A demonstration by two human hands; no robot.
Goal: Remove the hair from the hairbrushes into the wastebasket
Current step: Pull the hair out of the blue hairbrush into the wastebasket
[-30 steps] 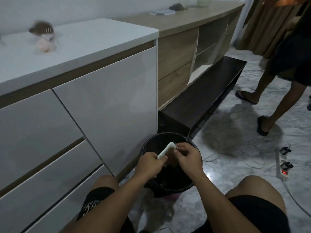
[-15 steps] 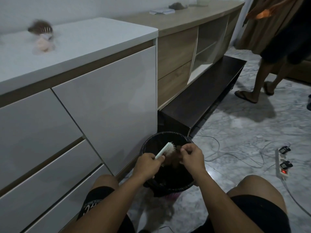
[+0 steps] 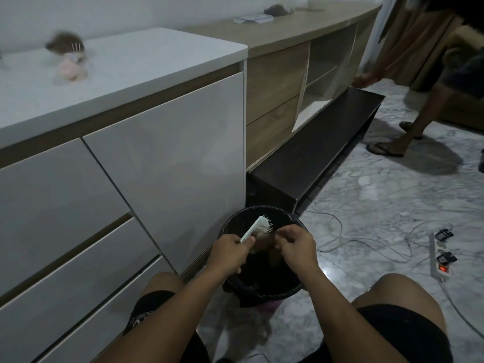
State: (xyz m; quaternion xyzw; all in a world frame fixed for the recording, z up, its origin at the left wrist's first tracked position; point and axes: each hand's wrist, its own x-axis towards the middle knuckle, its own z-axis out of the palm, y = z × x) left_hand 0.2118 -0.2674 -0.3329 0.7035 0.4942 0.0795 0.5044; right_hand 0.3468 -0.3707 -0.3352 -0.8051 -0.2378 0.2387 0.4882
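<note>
My left hand (image 3: 227, 248) grips the handle of a pale green hairbrush (image 3: 259, 227), tilted with its white bristles facing right, over the black-lined wastebasket (image 3: 296, 288). My right hand (image 3: 297, 244) pinches a brown clump of hair (image 3: 264, 244) that hangs from the bristles above the basket's opening. A second brush, pink and full of brown hair (image 3: 68, 55), lies blurred on the white cabinet top (image 3: 146, 56) at upper left.
White drawer fronts (image 3: 167, 163) stand just left of the basket, a dark low bench (image 3: 319, 158) behind it. Cables and a power strip (image 3: 440, 260) lie on the marble floor to the right. Another person's legs (image 3: 413, 127) move at the far right.
My right hand has drawn a little away from the brush head, pulling the hair off the bristles. The brush head shows more. The other person has walked farther right.
</note>
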